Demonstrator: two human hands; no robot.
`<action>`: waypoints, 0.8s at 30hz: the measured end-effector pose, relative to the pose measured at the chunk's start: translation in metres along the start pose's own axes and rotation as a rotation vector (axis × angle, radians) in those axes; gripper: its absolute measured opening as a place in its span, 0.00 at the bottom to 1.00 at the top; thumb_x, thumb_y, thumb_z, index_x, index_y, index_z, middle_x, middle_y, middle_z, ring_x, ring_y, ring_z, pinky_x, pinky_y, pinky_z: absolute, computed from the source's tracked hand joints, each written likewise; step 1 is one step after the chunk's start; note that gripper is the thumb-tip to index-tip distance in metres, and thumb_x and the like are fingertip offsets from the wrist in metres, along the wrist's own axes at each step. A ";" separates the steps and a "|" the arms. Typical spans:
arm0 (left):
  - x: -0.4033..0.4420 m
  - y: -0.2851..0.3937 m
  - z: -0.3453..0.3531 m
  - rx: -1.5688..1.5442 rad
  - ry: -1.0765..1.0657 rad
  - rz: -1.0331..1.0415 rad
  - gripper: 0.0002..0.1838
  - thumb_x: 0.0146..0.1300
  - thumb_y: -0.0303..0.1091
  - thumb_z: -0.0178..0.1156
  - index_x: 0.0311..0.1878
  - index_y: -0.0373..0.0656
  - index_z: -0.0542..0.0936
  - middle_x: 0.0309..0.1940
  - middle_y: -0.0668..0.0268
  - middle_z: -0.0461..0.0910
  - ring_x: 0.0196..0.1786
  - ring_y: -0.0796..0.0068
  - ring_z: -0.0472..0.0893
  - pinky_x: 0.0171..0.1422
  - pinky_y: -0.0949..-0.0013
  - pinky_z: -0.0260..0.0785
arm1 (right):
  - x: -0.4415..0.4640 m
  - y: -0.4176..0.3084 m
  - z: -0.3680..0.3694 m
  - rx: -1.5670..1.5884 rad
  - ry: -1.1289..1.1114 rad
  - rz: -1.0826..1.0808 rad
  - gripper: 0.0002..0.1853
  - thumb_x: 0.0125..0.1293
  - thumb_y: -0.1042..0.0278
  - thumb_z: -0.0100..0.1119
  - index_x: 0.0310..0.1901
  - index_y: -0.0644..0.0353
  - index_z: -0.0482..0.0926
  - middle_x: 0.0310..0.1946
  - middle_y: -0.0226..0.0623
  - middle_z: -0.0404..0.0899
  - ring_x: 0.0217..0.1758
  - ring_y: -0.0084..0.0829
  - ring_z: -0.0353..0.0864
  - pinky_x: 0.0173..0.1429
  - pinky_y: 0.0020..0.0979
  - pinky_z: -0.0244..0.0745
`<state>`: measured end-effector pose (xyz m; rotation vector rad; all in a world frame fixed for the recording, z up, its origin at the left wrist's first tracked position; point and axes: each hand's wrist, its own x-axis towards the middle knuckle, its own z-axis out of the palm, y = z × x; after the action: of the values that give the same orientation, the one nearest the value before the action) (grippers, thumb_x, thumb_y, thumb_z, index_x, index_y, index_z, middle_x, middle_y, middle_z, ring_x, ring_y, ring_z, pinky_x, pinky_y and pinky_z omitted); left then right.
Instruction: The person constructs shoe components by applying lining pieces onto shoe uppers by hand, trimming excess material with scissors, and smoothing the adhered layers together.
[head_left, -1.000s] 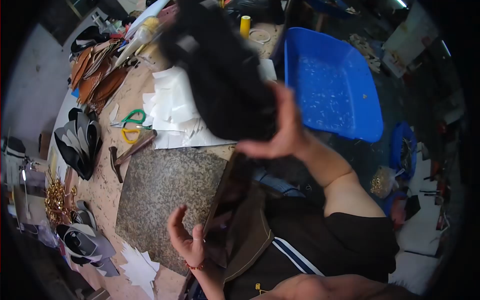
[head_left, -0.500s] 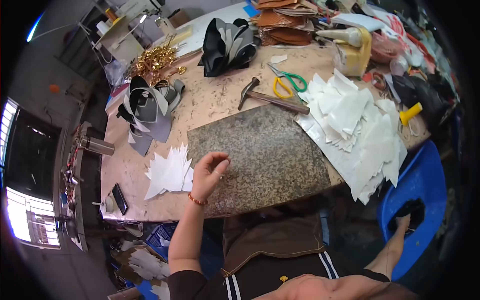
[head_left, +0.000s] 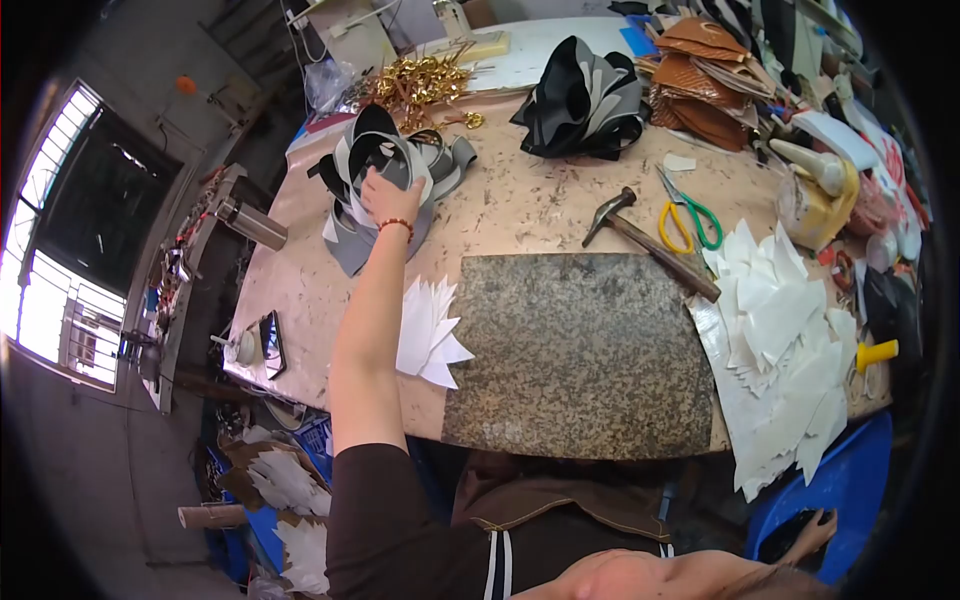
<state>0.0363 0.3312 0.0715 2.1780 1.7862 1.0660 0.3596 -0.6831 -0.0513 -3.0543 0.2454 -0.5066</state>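
My left hand (head_left: 391,197), with a red bead bracelet at the wrist, reaches to a pile of curved grey and black cut pieces (head_left: 408,212) at the back left of the table. Its thumb and fingers are apart over the pieces; whether they pinch an edge is not clear. Low at the right, my right hand (head_left: 817,530) hangs beside a blue plastic chair or bin (head_left: 868,480). Its fingers look loosely apart, with nothing visible in them. Pointed white pieces (head_left: 428,335) lie beside a mottled slab (head_left: 585,350) in front of me.
A hammer (head_left: 660,250) rests partly on the slab's back edge, beside yellow-and-green scissors (head_left: 690,222). White pieces (head_left: 775,330) are heaped at right. Farther back are black-and-grey pieces (head_left: 590,105), brown pieces (head_left: 705,80) and gold hardware (head_left: 420,85). A phone (head_left: 272,345) lies at left.
My left hand has moved from above the slab's left edge to the grey pieces at the back left. The view has shifted, and my right hand has come partly out of the dark opening.
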 end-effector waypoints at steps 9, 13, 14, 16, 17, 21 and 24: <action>0.038 -0.022 0.012 0.163 -0.198 -0.002 0.41 0.54 0.35 0.66 0.73 0.53 0.62 0.69 0.53 0.67 0.67 0.50 0.71 0.64 0.47 0.68 | 0.002 -0.072 -0.017 0.171 0.206 -0.226 0.15 0.70 0.64 0.57 0.52 0.64 0.80 0.54 0.45 0.75 0.58 0.42 0.76 0.63 0.38 0.70; 0.086 -0.064 -0.029 0.009 0.234 0.183 0.24 0.53 0.27 0.58 0.56 0.45 0.79 0.45 0.50 0.83 0.51 0.48 0.82 0.57 0.53 0.73 | 0.009 -0.124 -0.050 0.343 0.398 -0.331 0.11 0.71 0.69 0.57 0.50 0.65 0.81 0.53 0.45 0.76 0.54 0.40 0.79 0.59 0.36 0.74; 0.112 -0.084 -0.041 -0.034 0.288 0.249 0.24 0.52 0.27 0.59 0.56 0.44 0.79 0.44 0.51 0.83 0.49 0.46 0.82 0.55 0.54 0.73 | 0.011 -0.137 -0.057 0.367 0.427 -0.355 0.11 0.71 0.70 0.57 0.50 0.65 0.81 0.52 0.45 0.77 0.54 0.40 0.80 0.58 0.36 0.75; 0.129 -0.084 -0.081 -0.100 0.309 0.308 0.23 0.52 0.28 0.61 0.55 0.42 0.78 0.43 0.52 0.84 0.46 0.49 0.83 0.52 0.57 0.73 | 0.015 -0.164 -0.067 0.420 0.483 -0.407 0.10 0.71 0.72 0.58 0.49 0.65 0.81 0.51 0.45 0.77 0.52 0.39 0.81 0.56 0.36 0.76; 0.129 -0.061 -0.121 -0.123 0.273 0.302 0.22 0.53 0.29 0.63 0.54 0.41 0.78 0.42 0.54 0.84 0.44 0.53 0.84 0.51 0.60 0.74 | 0.015 -0.182 -0.073 0.430 0.499 -0.437 0.09 0.70 0.73 0.58 0.49 0.65 0.81 0.51 0.44 0.77 0.52 0.39 0.80 0.56 0.36 0.76; 0.121 -0.009 -0.209 -0.608 0.132 0.477 0.15 0.61 0.29 0.67 0.50 0.37 0.79 0.38 0.69 0.82 0.38 0.81 0.78 0.43 0.73 0.72 | 0.009 -0.245 -0.093 0.469 0.536 -0.572 0.08 0.69 0.74 0.59 0.47 0.65 0.81 0.50 0.43 0.79 0.53 0.39 0.80 0.57 0.36 0.74; 0.080 0.039 -0.247 -0.790 0.103 0.590 0.21 0.57 0.26 0.72 0.53 0.39 0.77 0.35 0.71 0.80 0.38 0.83 0.78 0.40 0.78 0.71 | -0.007 -0.292 -0.107 0.580 0.496 -0.598 0.08 0.68 0.77 0.59 0.47 0.65 0.81 0.50 0.43 0.78 0.52 0.39 0.79 0.58 0.35 0.73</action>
<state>-0.0728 0.3118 0.3097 2.1235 0.5188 1.6448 0.3618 -0.3948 0.0653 -2.3426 -0.7002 -1.1197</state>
